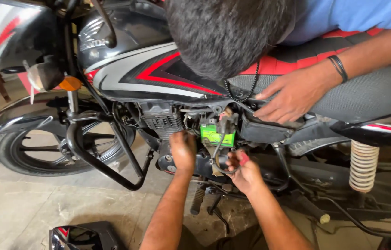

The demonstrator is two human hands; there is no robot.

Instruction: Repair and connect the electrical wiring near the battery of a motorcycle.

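Two bare hands work at the open side of a black motorcycle (pixel 130 69) with red and grey tank stripes, parked on a concrete floor (pixel 19 203); the left hand (pixel 183 149) presses into the frame beside the engine (pixel 160 119), fingers curled out of sight, so whether it grips anything cannot be told; the right hand (pixel 244 170) is closed around a small red part (pixel 243 157) joined to a black cable (pixel 217 153) that loops up towards the green battery (pixel 214 135), which sits in its bay between both hands, just below the tank; a co-worker in a blue shirt leans over the seat (pixel 366 92) from the far side, one hand (pixel 288 95) spread flat on the frame right of the battery; a removed black side panel (pixel 82 236) lies on the near floor at left.
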